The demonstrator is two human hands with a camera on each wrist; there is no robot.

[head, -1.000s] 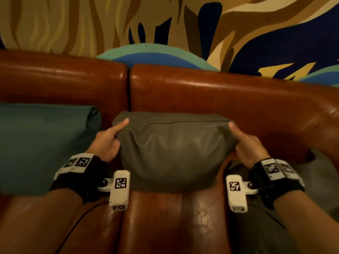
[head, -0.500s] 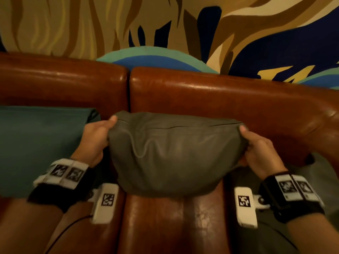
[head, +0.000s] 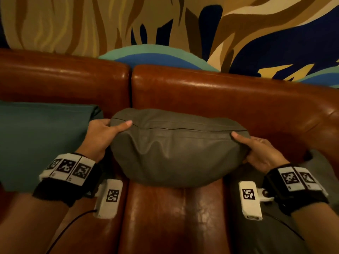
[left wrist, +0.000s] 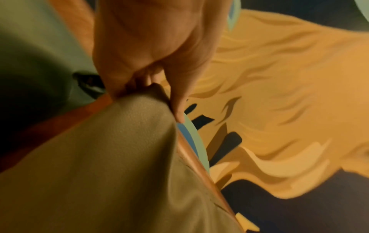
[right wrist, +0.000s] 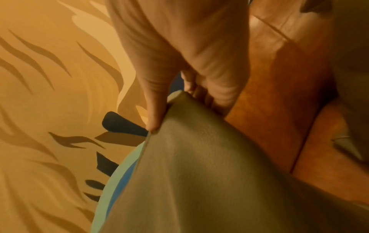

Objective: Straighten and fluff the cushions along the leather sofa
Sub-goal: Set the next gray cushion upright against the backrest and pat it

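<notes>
Item in hand: grey-olive cushion point(head: 176, 153), upright on the seat of the brown leather sofa point(head: 229, 99), leaning on the right backrest panel, just right of the backrest seam.
Left hand point(head: 100, 136): pinches the cushion's upper left corner, thumb on top along the seam, fingers curled behind.
Right hand point(head: 260, 153): grips the upper right corner likewise, thumb on the front face, fingers tucked behind.
Neighbouring stock: teal cushion point(head: 42, 143) to the left, against the left backrest; another grey cushion point(head: 322, 173) at far right, partly out of frame.
Step in hand: apparently fluffing and squaring the middle cushion by its top corners; the front face shows slack folds.
Next move calls for: probably an even pull outward at both corners, then settling it straight against the backrest.
Hidden or unclear: fingers behind the corners; the cushion's back; both wrist views are blurred; how many cushions remain cannot be told.
</notes>
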